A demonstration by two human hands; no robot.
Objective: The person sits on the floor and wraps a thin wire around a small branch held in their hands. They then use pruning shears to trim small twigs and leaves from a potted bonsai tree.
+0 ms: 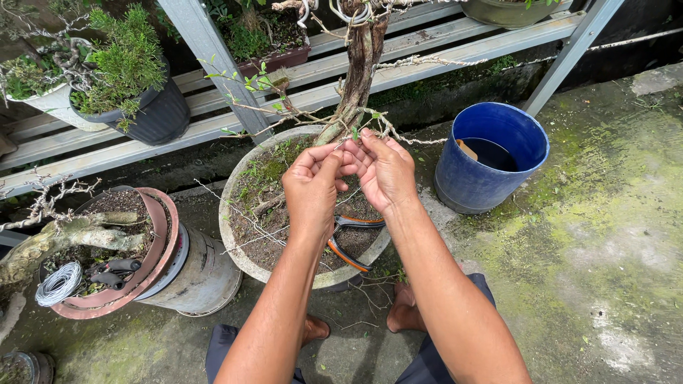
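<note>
Round pot [235, 235], centre: pale grey rim, dark brown soil with green moss patches. Trunk [359, 64], 12 o'clock of that pot: mottled brown and grey bark, wrapped in pale silvery wire. Tool handles [352, 242] on the soil: black with orange edging. Bucket [469, 181], 3 o'clock: deep blue wall, dark interior. Wire coil [58, 283], 9 o'clock: silver-grey. Saucer rim [158, 235] beside the coil: dull reddish-pink. Ribbed pot [165, 114], 10 o'clock: black, holding bright green foliage. Rack [213, 124]: light grey metal. Floor [605, 213]: grey concrete streaked with yellow-green moss.
</note>
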